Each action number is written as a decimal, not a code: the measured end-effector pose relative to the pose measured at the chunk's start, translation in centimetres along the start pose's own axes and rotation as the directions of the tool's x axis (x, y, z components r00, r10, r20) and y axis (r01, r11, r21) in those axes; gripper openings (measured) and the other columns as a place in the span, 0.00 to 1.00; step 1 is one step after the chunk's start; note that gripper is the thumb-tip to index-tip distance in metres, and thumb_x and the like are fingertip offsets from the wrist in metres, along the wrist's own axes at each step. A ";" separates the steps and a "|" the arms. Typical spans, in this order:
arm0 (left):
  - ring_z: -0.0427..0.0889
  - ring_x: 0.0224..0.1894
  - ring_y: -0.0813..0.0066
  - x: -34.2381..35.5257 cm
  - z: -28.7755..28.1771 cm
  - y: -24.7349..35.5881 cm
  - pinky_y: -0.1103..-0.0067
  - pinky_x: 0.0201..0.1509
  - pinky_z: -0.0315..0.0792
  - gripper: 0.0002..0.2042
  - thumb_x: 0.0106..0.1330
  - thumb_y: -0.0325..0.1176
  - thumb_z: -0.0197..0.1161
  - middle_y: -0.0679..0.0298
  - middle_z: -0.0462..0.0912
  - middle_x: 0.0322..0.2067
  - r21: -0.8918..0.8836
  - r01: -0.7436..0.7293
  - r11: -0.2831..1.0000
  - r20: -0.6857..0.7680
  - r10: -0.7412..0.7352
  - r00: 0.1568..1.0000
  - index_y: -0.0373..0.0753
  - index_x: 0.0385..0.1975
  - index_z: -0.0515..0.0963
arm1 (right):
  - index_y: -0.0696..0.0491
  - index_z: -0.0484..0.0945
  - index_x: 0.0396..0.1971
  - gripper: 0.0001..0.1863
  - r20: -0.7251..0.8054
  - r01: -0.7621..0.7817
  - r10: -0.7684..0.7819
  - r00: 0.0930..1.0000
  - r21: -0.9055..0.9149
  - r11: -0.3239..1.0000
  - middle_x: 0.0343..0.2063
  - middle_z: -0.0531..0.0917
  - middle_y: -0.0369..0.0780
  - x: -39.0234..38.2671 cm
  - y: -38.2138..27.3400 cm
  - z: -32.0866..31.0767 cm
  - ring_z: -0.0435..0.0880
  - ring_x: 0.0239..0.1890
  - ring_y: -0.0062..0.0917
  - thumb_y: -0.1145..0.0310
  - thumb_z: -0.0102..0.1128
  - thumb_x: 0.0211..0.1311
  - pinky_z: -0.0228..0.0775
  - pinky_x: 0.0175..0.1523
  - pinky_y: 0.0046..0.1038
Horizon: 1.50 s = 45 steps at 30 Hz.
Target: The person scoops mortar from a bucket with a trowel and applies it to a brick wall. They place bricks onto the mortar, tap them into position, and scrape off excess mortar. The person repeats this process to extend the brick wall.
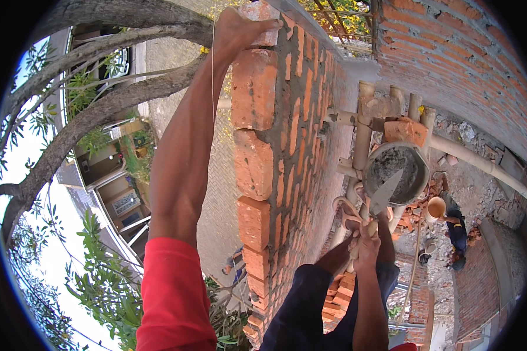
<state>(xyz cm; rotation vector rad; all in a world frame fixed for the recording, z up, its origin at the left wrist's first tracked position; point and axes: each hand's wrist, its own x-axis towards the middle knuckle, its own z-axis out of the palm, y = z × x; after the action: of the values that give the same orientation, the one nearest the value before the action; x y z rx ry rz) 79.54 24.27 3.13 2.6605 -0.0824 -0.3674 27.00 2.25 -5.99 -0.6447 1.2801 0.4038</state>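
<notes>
Brick wall [301,111] centre, left hand [240,30] on far-end brick [267,38], branches [108,110] left, bucket [425,177] right, mortar [392,161] within, pipes [415,107] behind, trowel [385,193] in right hand [366,244] before bucket.

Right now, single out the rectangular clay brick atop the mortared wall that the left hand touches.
The pale pinkish rectangular clay brick, farthest visible along the row: the left hand partly covers it, while no hand touches the nearer orange bricks.

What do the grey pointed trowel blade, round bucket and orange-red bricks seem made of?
Grey pointed trowel blade: probably steel; thin, flat, dull. Round pale-rimmed bucket: perhaps plastic, though grey mortar inside hides its inner finish. Rectangular orange-red bricks: likely fired clay, matte; pitted faces, chipped edges.
</notes>
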 end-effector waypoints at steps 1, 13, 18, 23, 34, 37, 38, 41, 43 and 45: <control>0.89 0.44 0.61 -0.1 0.2 0.0 0.68 0.49 0.81 0.24 0.56 0.36 0.79 0.54 0.90 0.42 0.008 -0.020 1.000 -0.043 0.020 0.999 0.34 0.52 0.83 | 0.53 0.79 0.35 0.17 0.017 0.004 -0.005 1.000 0.012 1.000 0.22 0.79 0.34 0.0 0.0 0.0 0.76 0.15 0.17 0.56 0.73 0.68 0.69 0.19 0.22; 0.90 0.45 0.59 -1.3 0.7 -1.1 0.62 0.44 0.85 0.34 0.58 0.43 0.81 0.51 0.88 0.46 -0.438 0.004 0.899 -0.094 -0.050 0.994 0.31 0.60 0.76 | 0.52 0.77 0.35 0.17 0.017 0.014 -0.013 1.000 -0.079 0.997 0.21 0.78 0.34 0.2 0.1 -1.2 0.75 0.13 0.18 0.54 0.72 0.69 0.67 0.16 0.22; 0.84 0.56 0.70 -5.4 0.4 -4.6 0.74 0.52 0.83 0.41 0.68 0.43 0.75 0.53 0.83 0.57 -0.586 0.147 0.797 0.011 -0.174 0.985 0.28 0.73 0.63 | 0.59 0.77 0.44 0.26 0.080 0.208 -0.195 0.978 -0.522 0.827 0.23 0.79 0.35 -1.8 -1.0 -1.5 0.79 0.17 0.21 0.49 0.73 0.66 0.72 0.21 0.25; 0.85 0.48 0.77 -6.3 2.7 -6.1 0.76 0.49 0.80 0.30 0.69 0.38 0.74 0.57 0.88 0.49 -0.760 0.123 0.638 -0.043 -0.239 0.970 0.33 0.68 0.74 | 0.67 0.71 0.65 0.39 0.452 0.604 -0.438 0.777 -0.731 0.317 0.41 0.86 0.52 -5.6 -9.6 2.4 0.89 0.42 0.38 0.46 0.65 0.70 0.80 0.47 0.35; 0.85 0.47 0.78 -4.9 4.6 -5.3 0.77 0.53 0.78 0.19 0.69 0.39 0.73 0.59 0.90 0.46 -0.679 0.209 0.704 -0.166 -0.425 0.890 0.36 0.55 0.86 | 0.62 0.68 0.70 0.29 0.728 0.677 -0.111 0.676 -0.554 0.484 0.34 0.82 0.42 -8.7 -25.8 24.5 0.75 0.15 0.19 0.57 0.55 0.79 0.68 0.19 0.22; 0.87 0.47 0.75 -5.1 4.3 -5.2 0.74 0.56 0.78 0.20 0.68 0.43 0.73 0.56 0.91 0.46 -0.682 0.260 0.684 -0.060 -0.406 0.912 0.38 0.54 0.87 | 0.60 0.68 0.70 0.28 0.724 0.637 -0.147 0.674 -0.469 0.612 0.32 0.81 0.41 -7.6 -24.5 27.8 0.73 0.13 0.18 0.57 0.54 0.80 0.64 0.14 0.20; 0.88 0.48 0.69 -5.1 4.1 -5.1 0.71 0.56 0.79 0.21 0.65 0.47 0.74 0.54 0.91 0.46 -0.654 0.253 0.713 -0.089 -0.405 0.910 0.41 0.53 0.88 | 0.60 0.68 0.70 0.28 0.727 0.635 -0.157 0.669 -0.448 0.629 0.33 0.81 0.41 -7.2 -24.4 28.5 0.73 0.14 0.18 0.57 0.54 0.80 0.64 0.14 0.20; 0.90 0.50 0.55 -5.0 3.8 -5.0 0.67 0.56 0.82 0.24 0.60 0.54 0.76 0.50 0.90 0.45 -0.596 0.230 0.769 -0.159 -0.394 0.905 0.47 0.51 0.89 | 0.60 0.68 0.69 0.27 0.687 0.608 -0.168 0.707 -0.468 0.642 0.33 0.81 0.41 -6.5 -23.2 29.3 0.73 0.14 0.17 0.56 0.53 0.81 0.64 0.13 0.20; 0.90 0.49 0.54 -5.0 3.8 -5.0 0.66 0.57 0.81 0.24 0.60 0.54 0.76 0.51 0.91 0.43 -0.601 0.233 0.765 -0.162 -0.403 0.901 0.47 0.51 0.89 | 0.59 0.69 0.68 0.27 0.655 0.605 -0.192 0.731 -0.493 0.625 0.33 0.81 0.41 -6.3 -22.9 29.4 0.73 0.14 0.17 0.56 0.53 0.81 0.64 0.13 0.20; 0.90 0.49 0.54 -4.8 4.0 -5.1 0.66 0.57 0.81 0.24 0.59 0.55 0.76 0.51 0.91 0.44 -0.592 0.222 0.774 -0.197 -0.407 0.892 0.47 0.50 0.90 | 0.59 0.70 0.67 0.27 0.680 0.583 -0.146 0.719 -0.474 0.660 0.33 0.81 0.41 -6.2 -22.9 29.4 0.73 0.14 0.17 0.55 0.54 0.81 0.64 0.13 0.20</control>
<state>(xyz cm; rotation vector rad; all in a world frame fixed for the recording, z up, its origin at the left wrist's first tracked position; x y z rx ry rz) 73.79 27.67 -1.39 2.0978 0.5147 -0.0415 61.42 4.26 9.33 -1.2660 0.3173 0.6513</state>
